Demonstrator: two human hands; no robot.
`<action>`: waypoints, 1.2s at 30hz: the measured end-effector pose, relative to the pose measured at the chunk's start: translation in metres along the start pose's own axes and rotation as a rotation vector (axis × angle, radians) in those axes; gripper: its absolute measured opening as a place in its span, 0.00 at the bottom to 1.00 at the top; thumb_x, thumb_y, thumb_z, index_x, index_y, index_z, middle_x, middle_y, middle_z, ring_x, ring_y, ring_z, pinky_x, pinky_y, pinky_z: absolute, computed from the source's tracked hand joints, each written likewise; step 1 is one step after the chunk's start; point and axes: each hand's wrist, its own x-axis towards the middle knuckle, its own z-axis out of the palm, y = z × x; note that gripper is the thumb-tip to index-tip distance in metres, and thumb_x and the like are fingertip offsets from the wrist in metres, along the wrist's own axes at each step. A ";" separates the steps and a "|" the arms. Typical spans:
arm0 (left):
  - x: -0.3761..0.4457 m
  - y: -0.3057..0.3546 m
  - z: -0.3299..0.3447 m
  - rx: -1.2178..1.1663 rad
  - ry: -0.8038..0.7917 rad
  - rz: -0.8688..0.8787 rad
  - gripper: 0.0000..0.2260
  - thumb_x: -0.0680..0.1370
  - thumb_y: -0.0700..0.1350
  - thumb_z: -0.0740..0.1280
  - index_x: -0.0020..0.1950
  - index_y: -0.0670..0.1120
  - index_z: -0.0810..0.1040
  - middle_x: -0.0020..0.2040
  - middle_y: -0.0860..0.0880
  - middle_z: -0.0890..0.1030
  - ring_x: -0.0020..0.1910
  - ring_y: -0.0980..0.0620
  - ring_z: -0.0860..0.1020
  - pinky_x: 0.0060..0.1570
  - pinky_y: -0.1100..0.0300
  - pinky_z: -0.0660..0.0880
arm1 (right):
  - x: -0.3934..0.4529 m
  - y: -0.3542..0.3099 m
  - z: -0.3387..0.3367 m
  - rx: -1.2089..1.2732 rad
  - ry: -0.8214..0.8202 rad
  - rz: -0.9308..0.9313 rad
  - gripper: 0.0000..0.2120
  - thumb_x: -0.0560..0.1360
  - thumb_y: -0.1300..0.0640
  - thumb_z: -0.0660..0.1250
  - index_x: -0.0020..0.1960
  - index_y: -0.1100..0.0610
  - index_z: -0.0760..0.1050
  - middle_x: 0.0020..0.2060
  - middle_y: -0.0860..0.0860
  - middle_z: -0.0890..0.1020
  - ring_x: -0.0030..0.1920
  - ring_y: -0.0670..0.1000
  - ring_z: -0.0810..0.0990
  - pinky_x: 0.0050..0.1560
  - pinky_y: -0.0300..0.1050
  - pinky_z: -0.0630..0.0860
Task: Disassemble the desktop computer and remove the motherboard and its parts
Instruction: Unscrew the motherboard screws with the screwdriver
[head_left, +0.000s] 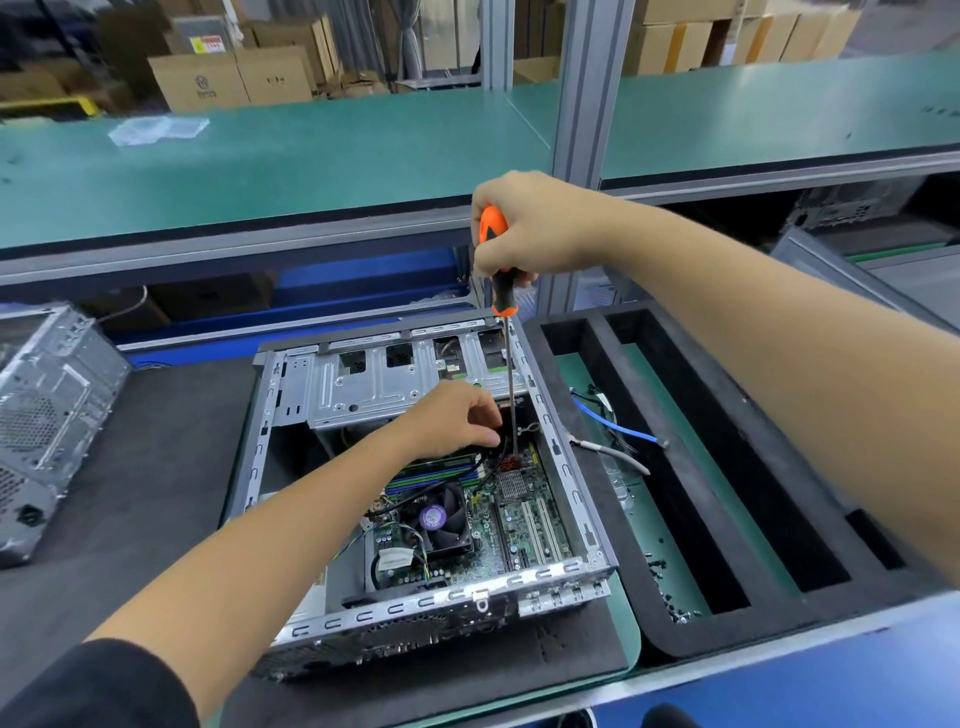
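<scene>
Orange-handled screwdriver (497, 260) gripped upright by right hand (535, 228), tip down near motherboard (514, 514) rear corner; left hand (457, 421) pinched black cables (441, 486) aside, likely clearing screw access.

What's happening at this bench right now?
A person is working inside an open desktop case lying on the bench. The right hand grips an orange-and-black screwdriver, held upright with its long shaft reaching down to the motherboard near the far right corner. The left hand holds black cables aside next to the shaft. The CPU fan and motherboard are still in the case. Loose cables lie in the foam tray at right.
</scene>
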 end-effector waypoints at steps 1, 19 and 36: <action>0.000 -0.002 0.002 0.038 -0.009 0.000 0.05 0.73 0.44 0.74 0.49 0.48 0.83 0.43 0.56 0.81 0.42 0.64 0.79 0.45 0.68 0.75 | 0.000 -0.001 -0.003 0.012 0.005 0.001 0.12 0.70 0.56 0.69 0.51 0.61 0.74 0.38 0.57 0.83 0.32 0.53 0.84 0.35 0.49 0.81; 0.007 -0.002 0.029 0.197 -0.208 -0.108 0.10 0.71 0.49 0.76 0.45 0.46 0.79 0.37 0.54 0.78 0.36 0.58 0.75 0.34 0.65 0.67 | -0.001 0.003 -0.025 0.215 0.080 0.027 0.10 0.73 0.60 0.69 0.51 0.62 0.71 0.37 0.53 0.81 0.30 0.51 0.83 0.29 0.38 0.78; 0.027 0.053 0.009 0.034 -0.030 -0.019 0.06 0.75 0.39 0.68 0.39 0.38 0.80 0.37 0.45 0.81 0.34 0.55 0.76 0.35 0.68 0.73 | -0.011 0.019 -0.074 0.293 0.419 -0.076 0.11 0.75 0.54 0.69 0.47 0.57 0.68 0.37 0.51 0.75 0.32 0.48 0.79 0.31 0.35 0.78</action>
